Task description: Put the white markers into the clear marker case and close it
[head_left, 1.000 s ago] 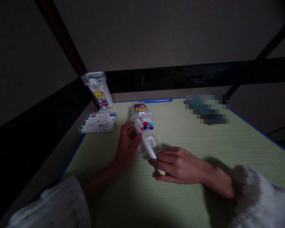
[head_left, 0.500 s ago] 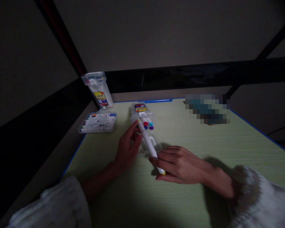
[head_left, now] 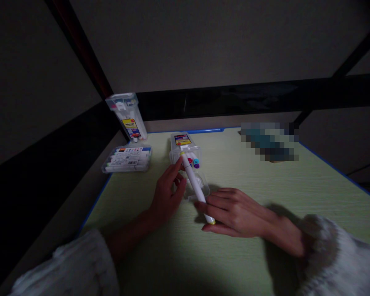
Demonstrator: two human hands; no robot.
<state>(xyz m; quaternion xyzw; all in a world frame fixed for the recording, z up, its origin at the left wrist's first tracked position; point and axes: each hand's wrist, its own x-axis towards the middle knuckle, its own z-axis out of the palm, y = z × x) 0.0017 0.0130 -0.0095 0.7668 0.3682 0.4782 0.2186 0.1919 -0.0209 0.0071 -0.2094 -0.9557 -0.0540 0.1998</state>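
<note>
A white marker point(head_left: 193, 183) with yellow ends slants upward in front of me. My right hand point(head_left: 232, 211) grips its lower end between thumb and fingers. At the marker's upper end is my left hand point(head_left: 169, 187), its index fingertip at the yellow tip and its thumb apart from the fingers. Just behind lies a clear plastic marker box point(head_left: 185, 144) with a yellow label, its near end open. Red, teal and purple marker ends point(head_left: 196, 161) show inside, partly hidden by the held marker. The box's clear lid point(head_left: 205, 187) hangs down onto the table below the marker.
A second clear marker box point(head_left: 131, 123) stands upright at the back left. In front of it a flat clear case of markers point(head_left: 128, 159) lies on the pale green table point(head_left: 249, 181). A blurred-out object point(head_left: 268, 142) rests at the back right, near a wall.
The marker's upper end has shifted slightly to the right and up, covering more of the box's contents. My left index finger has followed it; my right hand keeps its grip.
</note>
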